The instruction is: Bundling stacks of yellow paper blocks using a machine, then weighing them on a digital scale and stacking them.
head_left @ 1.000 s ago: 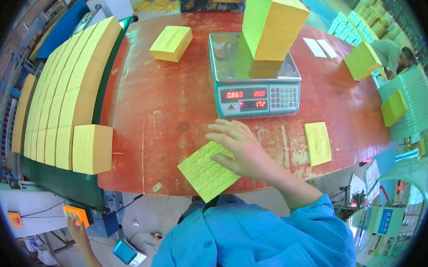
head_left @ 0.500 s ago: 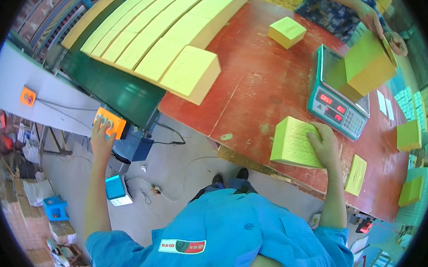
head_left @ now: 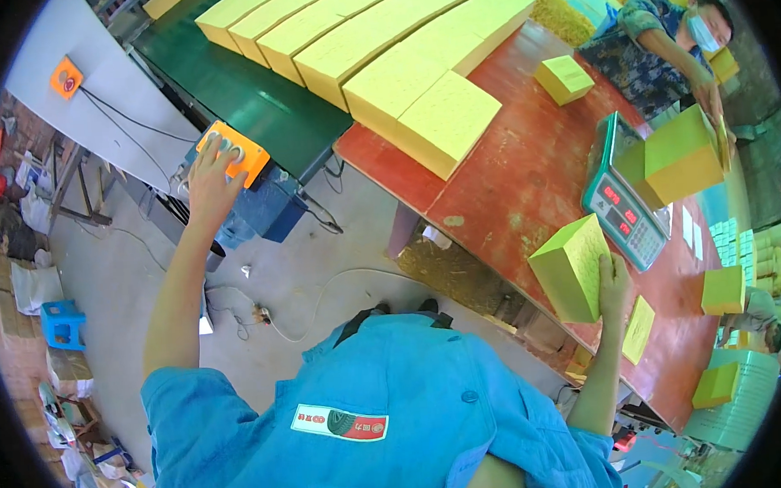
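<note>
Rows of yellow stacks [head_left: 366, 38] have slid farther past the end of the green belt [head_left: 259, 101] onto the red table [head_left: 511, 176] since the earlier frame; the view has also swung slightly. With a clock face laid over the view, the end stack [head_left: 450, 117] is at 1 o'clock, overhanging none of the near edge and sitting to the right of the table's corner.

At 10 o'clock, the left hand [head_left: 215, 182] rests on the orange control box [head_left: 249, 154], fingers spread over its buttons, grasping nothing. The right hand [head_left: 615, 290], between 3 and 4, lies against the right side of a yellow block [head_left: 568, 270]; whether the fingers clasp it I cannot tell. That block stands just inside the near table edge. Red tabletop separates it from the end stack. The scale [head_left: 622, 205] is near, toward 2 o'clock; a flat pad [head_left: 640, 330] lies beside the wrist, toward 4.
</note>
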Demonstrator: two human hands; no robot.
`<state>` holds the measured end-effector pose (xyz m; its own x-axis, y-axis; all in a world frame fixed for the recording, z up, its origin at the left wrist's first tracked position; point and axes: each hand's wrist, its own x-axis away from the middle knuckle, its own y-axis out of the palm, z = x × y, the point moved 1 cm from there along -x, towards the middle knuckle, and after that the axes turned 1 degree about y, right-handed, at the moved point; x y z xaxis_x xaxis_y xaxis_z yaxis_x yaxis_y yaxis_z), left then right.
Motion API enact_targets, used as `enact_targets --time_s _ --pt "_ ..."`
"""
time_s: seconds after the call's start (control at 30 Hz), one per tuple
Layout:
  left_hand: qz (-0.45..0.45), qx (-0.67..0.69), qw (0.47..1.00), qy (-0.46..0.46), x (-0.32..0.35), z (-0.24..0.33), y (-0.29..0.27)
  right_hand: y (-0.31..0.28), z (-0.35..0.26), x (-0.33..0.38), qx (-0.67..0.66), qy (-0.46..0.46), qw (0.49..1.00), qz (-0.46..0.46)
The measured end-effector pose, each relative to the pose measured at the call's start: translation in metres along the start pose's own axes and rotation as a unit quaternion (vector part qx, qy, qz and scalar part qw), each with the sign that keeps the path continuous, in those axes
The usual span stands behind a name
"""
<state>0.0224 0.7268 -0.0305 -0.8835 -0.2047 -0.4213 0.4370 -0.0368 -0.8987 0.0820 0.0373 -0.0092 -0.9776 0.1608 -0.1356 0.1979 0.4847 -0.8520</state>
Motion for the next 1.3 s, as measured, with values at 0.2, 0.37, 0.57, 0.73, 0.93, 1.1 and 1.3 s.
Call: enact_targets --time_s 0.2,0.37,0.57,0.73,0.93,1.1,1.3 --pt "0.0 -0.016 1.0 0.0 0.0 0.002 -0.001 -0.001 0.013 0.005 0.018 0.014 0.999 0.022" --pt "-0.004 -0.008 1.0 0.004 -0.002 0.0 -0.002 -0.002 0.017 0.006 0.043 0.029 0.998 0.02" --pt "-0.002 -0.015 1.0 0.01 -0.004 0.001 0.0 -0.002 0.012 0.009 0.098 0.039 0.994 0.037" --pt "0.012 0.01 0.999 0.05 -0.008 -0.016 0.005 0.001 0.021 0.01 0.059 0.078 0.995 0.022" --pt "0.074 -0.02 0.991 0.112 -0.016 0.056 -0.011 -0.005 0.015 0.011 0.083 0.097 0.991 0.028" --pt "-0.174 0.382 0.903 0.089 0.052 0.22 0.015 -0.016 0.029 -0.001 -0.026 0.093 0.995 0.011" --pt "-0.486 0.671 0.557 -0.06 0.096 0.388 0.037 -0.022 0.041 0.023 -0.042 0.147 0.985 -0.076"
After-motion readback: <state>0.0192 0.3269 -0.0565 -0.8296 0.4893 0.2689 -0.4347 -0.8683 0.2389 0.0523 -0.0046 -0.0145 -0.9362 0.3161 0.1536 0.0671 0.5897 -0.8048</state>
